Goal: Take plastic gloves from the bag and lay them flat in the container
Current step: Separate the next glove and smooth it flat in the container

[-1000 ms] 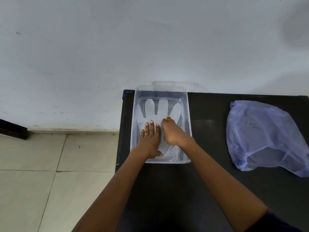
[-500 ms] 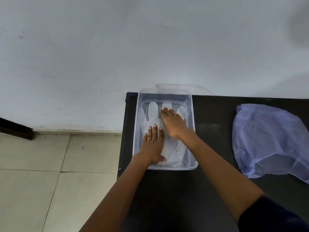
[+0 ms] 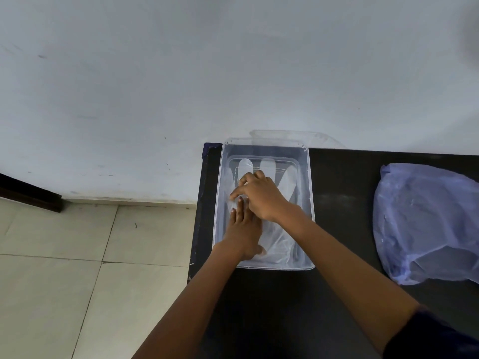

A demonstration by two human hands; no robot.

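1. Hands both sit inside the clear rectangular plastic container (image 3: 305, 156) at frame centre. Left hand (image 3: 245, 229) lies palm down, fingers together and extended, pressing the thin translucent plastic glove (image 3: 278, 242) against the container floor.
2. Right hand (image 3: 261, 195) crosses over the left fingertips, fingers curled toward the glove's thumb side. Looks like it pinches or nudges film there, but I cannot tell if it actually grips anything.
3. Glove position: on the floor of the container, finger lobes pointing to the top of the frame, cuff bunched and wrinkled at the lower edge beside the left wrist.
4. Step in hand, my read: flattening. Keep the left palm as anchor, sweep the right hand outward from palm to lobes, then smooth the cuff wrinkles last. Light pressure, since the film probably clings and drags.
5. Edges: the container walls sit close on both sides of the hands, so little lateral room; lift out straight up.
6. Crumpled pale blue plastic bag (image 3: 425, 221) lies at frame right on the black tabletop (image 3: 342, 182), well apart from the container; bare table between gives an open reach path.
7. Container is close to the table's left edge; avoid pushing it leftward.
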